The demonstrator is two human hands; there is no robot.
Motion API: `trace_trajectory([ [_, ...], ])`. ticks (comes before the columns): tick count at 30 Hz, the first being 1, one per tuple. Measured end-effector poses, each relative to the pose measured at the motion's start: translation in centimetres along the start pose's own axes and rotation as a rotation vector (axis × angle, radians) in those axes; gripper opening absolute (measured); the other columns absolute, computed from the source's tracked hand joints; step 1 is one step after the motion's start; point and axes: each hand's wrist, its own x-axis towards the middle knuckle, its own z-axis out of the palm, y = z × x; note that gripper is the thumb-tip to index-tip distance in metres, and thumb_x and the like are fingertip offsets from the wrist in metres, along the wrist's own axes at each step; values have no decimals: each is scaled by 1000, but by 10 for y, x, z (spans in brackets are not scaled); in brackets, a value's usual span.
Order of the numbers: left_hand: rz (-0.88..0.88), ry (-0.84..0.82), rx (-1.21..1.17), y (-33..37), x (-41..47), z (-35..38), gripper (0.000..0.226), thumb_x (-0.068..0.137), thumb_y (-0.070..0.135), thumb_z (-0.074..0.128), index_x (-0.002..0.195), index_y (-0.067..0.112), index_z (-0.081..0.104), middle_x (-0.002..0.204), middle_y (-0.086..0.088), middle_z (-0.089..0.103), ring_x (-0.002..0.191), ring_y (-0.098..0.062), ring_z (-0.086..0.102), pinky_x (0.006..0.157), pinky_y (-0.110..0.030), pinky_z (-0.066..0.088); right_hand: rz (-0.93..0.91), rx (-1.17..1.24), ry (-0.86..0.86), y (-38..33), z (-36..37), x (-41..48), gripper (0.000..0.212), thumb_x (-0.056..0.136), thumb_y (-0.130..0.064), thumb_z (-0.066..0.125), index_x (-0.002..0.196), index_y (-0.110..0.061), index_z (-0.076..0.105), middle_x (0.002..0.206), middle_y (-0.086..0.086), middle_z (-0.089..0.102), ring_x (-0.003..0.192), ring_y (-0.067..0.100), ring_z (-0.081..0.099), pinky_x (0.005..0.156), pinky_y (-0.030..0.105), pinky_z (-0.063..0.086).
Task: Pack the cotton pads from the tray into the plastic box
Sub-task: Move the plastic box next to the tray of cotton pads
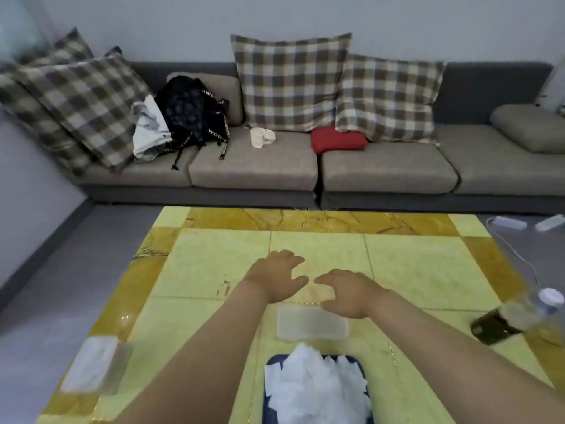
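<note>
So the whole setup sits on a yellow-green tiled table [412,264] with a grey sofa [253,166] behind it. Nearest the camera is a dark blue tray [270,402] heaped with white cotton pads [315,387], a loose jumbled pile rather than a neat stack. Just past it, close but not touching as far as I can tell, is the clear plastic box [312,322], which looks flat and empty, and is blurry enough that I can't say if a lid is on it. Both hands are stretched out beyond the box: left hand [276,280] and right hand [348,293], palms down, fingers spread, gripping nothing, thumbs nearly meeting. The pads look feather-light, soft and squashy, so I'd guess a gentle pinch from the top of the heap takes a few at once. They won't break, but they'd scatter easily.
</note>
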Motion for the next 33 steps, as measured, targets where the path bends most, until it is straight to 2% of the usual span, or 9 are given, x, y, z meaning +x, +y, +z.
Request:
trace_trajectory([
  [4, -1, -123, 77, -18, 19, 77, 65, 96, 53, 49, 155, 30, 33, 160, 2, 33, 145, -21, 31, 113, -42, 35, -17, -99, -72, 21, 69, 27, 72, 89, -40, 58, 155, -33, 32, 151, 0, 41, 136, 23, 43, 107, 38, 39],
  [7, 22, -172, 107, -28, 30, 119, 68, 90, 51, 57, 152, 31, 36, 151, 2, 42, 139, -21, 39, 108, -39, 40, -36, -122, -69, 33, 108, 43, 81, 84, -49, 61, 156, -35, 26, 151, -3, 38, 135, 22, 42, 106, 39, 38],
  [9, 49, -147, 153, -35, 34, 134, 67, 85, 50, 62, 146, 32, 41, 142, 3, 48, 133, -19, 44, 102, -37, 43, -44, -117, -42, 39, 122, 50, 89, 80, -53, 66, 156, -37, 22, 151, -4, 37, 135, 22, 42, 108, 38, 38],
  [14, 92, -62, 189, -45, 44, 154, 66, 76, 57, 70, 134, 33, 50, 129, 5, 51, 126, -17, 43, 97, -38, 46, -86, -107, 79, 49, 137, 64, 83, 80, -27, 71, 151, -34, 29, 144, -5, 38, 132, 19, 43, 100, 35, 47],
  [18, 102, -26, 233, -43, 39, 160, 65, 76, 58, 71, 133, 33, 51, 126, 5, 50, 123, -17, 45, 93, -38, 48, -82, -123, 157, 52, 147, 62, 81, 81, -32, 75, 152, -30, 35, 141, -3, 34, 132, 17, 37, 99, 33, 48],
  [20, 115, 30, 238, -42, 30, 169, 63, 80, 55, 70, 135, 30, 53, 130, 3, 49, 126, -17, 42, 94, -36, 47, -70, -214, 230, 50, 155, 57, 74, 83, -36, 74, 149, -27, 43, 136, 0, 40, 126, 19, 42, 95, 34, 50],
  [24, 110, 123, 236, -41, 8, 187, 52, 90, 37, 64, 140, 24, 52, 135, -2, 47, 126, -22, 42, 95, -39, 48, -29, -348, 304, 41, 170, 45, 50, 86, -29, 72, 133, -19, 60, 124, 3, 55, 111, 23, 55, 88, 39, 53],
  [29, 90, 168, 316, -37, -7, 197, 53, 89, 20, 66, 141, 21, 51, 130, -4, 52, 118, -26, 50, 89, -40, 52, 10, -356, 309, 30, 178, 34, 40, 86, -16, 67, 126, -15, 62, 120, 5, 58, 104, 26, 59, 86, 40, 53],
  [33, 90, 211, 420, -30, -5, 201, 44, 86, 10, 64, 130, 12, 58, 120, -9, 57, 106, -30, 56, 79, -41, 53, 21, -359, 341, 32, 189, 35, 27, 86, -12, 59, 112, -15, 65, 112, 4, 61, 95, 25, 61, 78, 36, 53],
])
